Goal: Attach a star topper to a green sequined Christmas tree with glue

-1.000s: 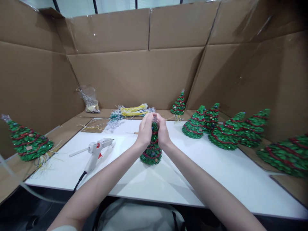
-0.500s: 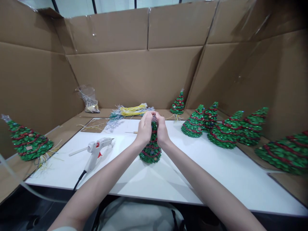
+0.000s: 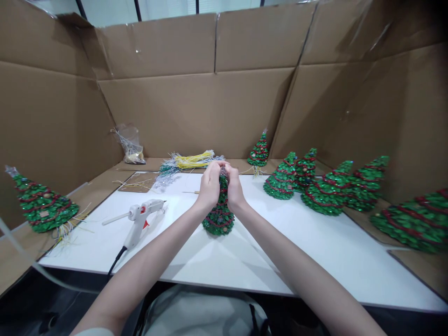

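Observation:
In the head view a small green Christmas tree (image 3: 220,217) with red garland stands upright on the white board (image 3: 196,261). My left hand (image 3: 210,185) and my right hand (image 3: 235,186) are cupped around its upper part from either side, fingertips meeting behind the top. Both hands are closed on the tip, where a clear or silvery piece shows between them. My fingers partly hide the tree's upper half. Left of the hands lies a white hot glue gun (image 3: 138,221), and a thin tool (image 3: 191,192) pokes out behind my left wrist.
Several more decorated trees (image 3: 325,193) stand on the right, one tree (image 3: 259,149) at the back and another tree (image 3: 45,205) at the left. Bundled yellow, white and green wires (image 3: 192,161) lie behind my hands, near a plastic bag (image 3: 129,144). Cardboard walls (image 3: 196,112) surround the board.
Almost nothing differs. Both hands keep the same hold around the treetop, and the view has shifted very slightly.

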A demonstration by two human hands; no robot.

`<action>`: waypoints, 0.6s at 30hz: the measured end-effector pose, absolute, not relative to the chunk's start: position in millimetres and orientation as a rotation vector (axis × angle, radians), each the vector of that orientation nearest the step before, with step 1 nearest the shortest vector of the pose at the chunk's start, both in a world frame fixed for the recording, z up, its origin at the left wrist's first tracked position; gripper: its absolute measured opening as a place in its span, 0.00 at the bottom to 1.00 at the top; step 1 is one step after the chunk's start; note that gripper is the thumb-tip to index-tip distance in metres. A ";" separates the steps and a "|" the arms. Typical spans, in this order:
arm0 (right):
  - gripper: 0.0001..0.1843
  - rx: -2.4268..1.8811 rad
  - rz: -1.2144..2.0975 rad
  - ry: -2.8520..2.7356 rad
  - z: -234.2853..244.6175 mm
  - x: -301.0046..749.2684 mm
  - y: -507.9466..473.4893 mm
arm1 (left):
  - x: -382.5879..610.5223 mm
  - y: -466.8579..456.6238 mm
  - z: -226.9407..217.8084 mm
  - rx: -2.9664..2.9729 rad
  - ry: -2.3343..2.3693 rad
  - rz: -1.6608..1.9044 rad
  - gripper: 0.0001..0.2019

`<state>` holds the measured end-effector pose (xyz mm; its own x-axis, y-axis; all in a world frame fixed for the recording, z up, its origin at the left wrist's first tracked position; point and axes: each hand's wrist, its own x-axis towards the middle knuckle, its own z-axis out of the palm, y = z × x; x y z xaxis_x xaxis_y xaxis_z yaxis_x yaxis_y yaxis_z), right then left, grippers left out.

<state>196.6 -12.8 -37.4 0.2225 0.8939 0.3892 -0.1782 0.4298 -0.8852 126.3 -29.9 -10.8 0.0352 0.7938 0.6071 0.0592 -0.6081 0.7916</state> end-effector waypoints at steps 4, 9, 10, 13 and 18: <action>0.23 -0.822 0.833 -1.134 -38.8 196.0 -11.3 | 125.5 -29.6 -11.1 1.729 0.868 1.629 0.16; 0.23 -0.838 0.849 -1.114 -39.2 195.3 -10.2 | 125.1 -29.5 -11.7 1.700 0.847 1.647 0.15; 0.23 -0.838 0.852 -1.115 -39.2 195.4 -10.0 | 125.0 -29.4 -11.7 1.700 0.846 1.648 0.15; 0.22 -0.834 0.851 -1.127 -39.5 195.7 -9.5 | 125.1 -29.3 -11.6 1.708 0.856 1.648 0.15; 0.21 -0.842 0.877 -1.086 -38.3 195.9 -10.1 | 126.3 -28.8 -12.4 1.691 0.863 1.643 0.15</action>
